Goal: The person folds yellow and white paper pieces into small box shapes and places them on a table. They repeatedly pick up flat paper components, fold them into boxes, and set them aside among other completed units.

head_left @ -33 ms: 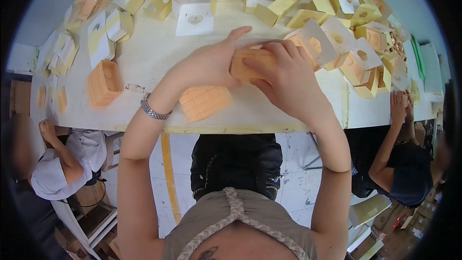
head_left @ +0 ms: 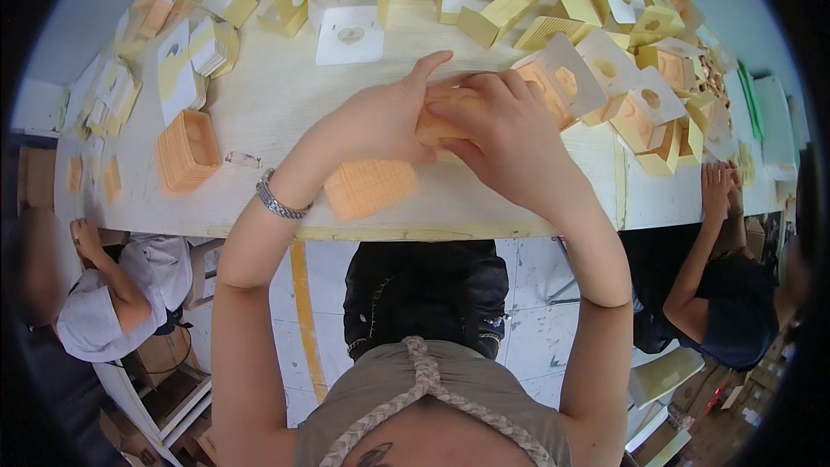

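Over the middle of the table, both my hands meet on an orange plastic tray (head_left: 445, 124). My left hand (head_left: 405, 112) holds its left side, thumb sticking up away from it. From the right, my right hand (head_left: 510, 134) grips the top and near side, its fingers bent over and hiding much of the tray. Partly under my left wrist lies a stack of orange trays (head_left: 372, 188). Another stack of nested orange trays (head_left: 188, 151) leans farther left. A small clear strip (head_left: 244, 159) lies between that stack and my left forearm.
Yellow and white folded boxes (head_left: 350, 26) with oval cut-outs spread along the far side. More open boxes, some holding orange trays (head_left: 553, 91), heap up at the right. Another person's hands (head_left: 718, 190) rest at the right edge, and a person's hand (head_left: 85, 233) at the left edge.
My right fingers have shifted slightly on the tray, and its face shows a little differently. Everything else stays in place.
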Action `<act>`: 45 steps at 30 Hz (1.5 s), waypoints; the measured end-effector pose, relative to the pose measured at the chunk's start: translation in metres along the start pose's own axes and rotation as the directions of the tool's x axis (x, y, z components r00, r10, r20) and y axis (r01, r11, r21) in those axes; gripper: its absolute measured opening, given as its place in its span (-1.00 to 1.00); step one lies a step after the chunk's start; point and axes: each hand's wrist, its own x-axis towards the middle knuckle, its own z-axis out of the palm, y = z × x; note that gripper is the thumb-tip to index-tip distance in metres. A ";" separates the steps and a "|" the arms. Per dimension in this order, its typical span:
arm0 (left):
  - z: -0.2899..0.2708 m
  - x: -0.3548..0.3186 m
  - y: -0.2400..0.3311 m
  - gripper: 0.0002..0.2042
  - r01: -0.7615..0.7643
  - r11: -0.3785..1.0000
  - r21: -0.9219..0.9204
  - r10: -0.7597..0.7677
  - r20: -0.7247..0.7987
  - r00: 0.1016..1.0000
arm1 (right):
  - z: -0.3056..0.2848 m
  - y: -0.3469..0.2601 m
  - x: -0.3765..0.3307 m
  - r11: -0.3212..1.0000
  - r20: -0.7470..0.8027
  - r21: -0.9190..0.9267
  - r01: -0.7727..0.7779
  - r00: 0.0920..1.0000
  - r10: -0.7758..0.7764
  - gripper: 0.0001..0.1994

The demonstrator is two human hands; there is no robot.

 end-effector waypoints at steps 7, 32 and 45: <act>0.002 -0.005 -0.009 0.04 -0.184 0.982 -0.035 0.182 -0.053 0.982 | 0.012 0.021 -0.007 0.972 0.190 0.231 -0.032 0.982 -0.013 -0.53; 0.013 -0.003 -0.015 0.02 -0.136 0.989 0.066 0.146 -0.193 0.970 | 0.023 0.011 -0.009 0.981 -0.113 0.074 0.182 0.978 -0.173 -0.59; 0.012 -0.007 -0.006 0.05 -0.083 0.995 0.056 0.092 -0.194 0.977 | 0.024 0.020 -0.039 0.950 -0.029 -0.270 0.160 0.984 -0.174 -0.66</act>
